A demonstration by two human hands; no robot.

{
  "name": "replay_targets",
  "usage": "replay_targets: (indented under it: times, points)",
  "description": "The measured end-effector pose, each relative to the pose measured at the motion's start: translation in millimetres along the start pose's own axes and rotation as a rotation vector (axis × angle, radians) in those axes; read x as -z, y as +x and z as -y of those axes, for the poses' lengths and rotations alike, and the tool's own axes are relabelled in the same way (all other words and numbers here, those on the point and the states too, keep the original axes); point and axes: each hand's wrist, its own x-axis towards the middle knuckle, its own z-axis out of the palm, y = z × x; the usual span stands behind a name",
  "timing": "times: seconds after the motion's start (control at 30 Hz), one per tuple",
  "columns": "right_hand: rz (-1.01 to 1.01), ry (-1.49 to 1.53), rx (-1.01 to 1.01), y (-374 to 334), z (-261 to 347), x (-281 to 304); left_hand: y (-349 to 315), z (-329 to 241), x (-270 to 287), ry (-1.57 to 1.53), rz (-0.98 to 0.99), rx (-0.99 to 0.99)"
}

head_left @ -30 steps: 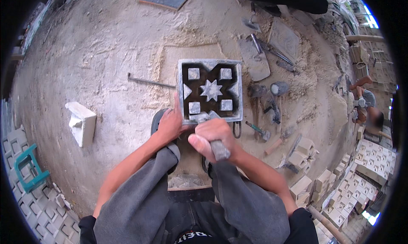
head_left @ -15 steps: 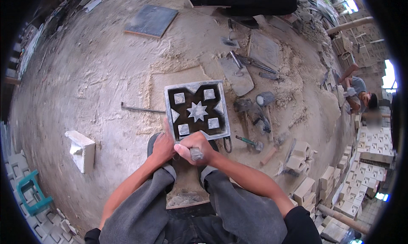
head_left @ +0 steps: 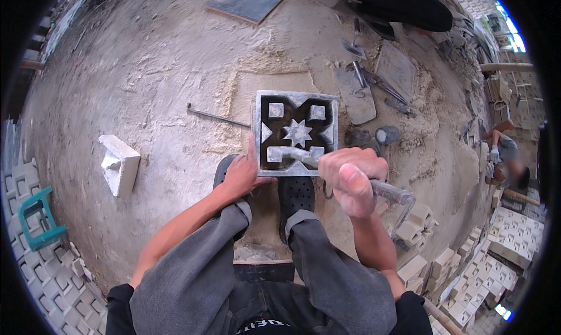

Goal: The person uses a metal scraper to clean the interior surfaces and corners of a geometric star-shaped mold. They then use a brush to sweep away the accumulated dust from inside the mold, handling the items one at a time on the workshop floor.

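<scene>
1. In the head view, has a square grey mould [head_left: 258,119] ahead of the knees, just beyond the shoes [head_left: 296,198], with four square pegs near its corners and a star [head_left: 298,133] in the middle.
2. Lays the left hand [head_left: 241,174] at the mould's near left corner, touching it, fingers along the left wall and thumb by the near edge; cannot tell how firmly.
3. Clenches the right hand [head_left: 353,180] around a grey bar [head_left: 391,192], over the mould's near right corner. Points the blurred left end over the near pegs; cannot tell whether touching.
4. To the left, shows a thin rod [head_left: 217,115] reaching toward the mould, a pale block [head_left: 120,165] well apart, and a teal stool [head_left: 41,218] farther out.
5. To the right, shows a trowel [head_left: 354,46], a hammer [head_left: 387,135] and stacked pale blocks [head_left: 502,218], with another person [head_left: 505,151] near the rim.
6. At the top, shows a dark board [head_left: 247,2] on the ground.
</scene>
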Motion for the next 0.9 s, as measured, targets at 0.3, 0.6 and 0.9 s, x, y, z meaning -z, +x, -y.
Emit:
replay_targets:
  times: [0.3,0.6,0.9]
  points:
    - [-0.015,-0.292,-0.073,16,-27,-8,1,0,2,-0.022,0.114,0.060]
    - [0.094,-0.335,-0.270,19,-85,-6,2,-4,8,-0.028,0.061,0.023]
    - [0.079,-0.433,-0.258,-4,-115,-1,5,-8,8,-0.045,0.056,-0.006]
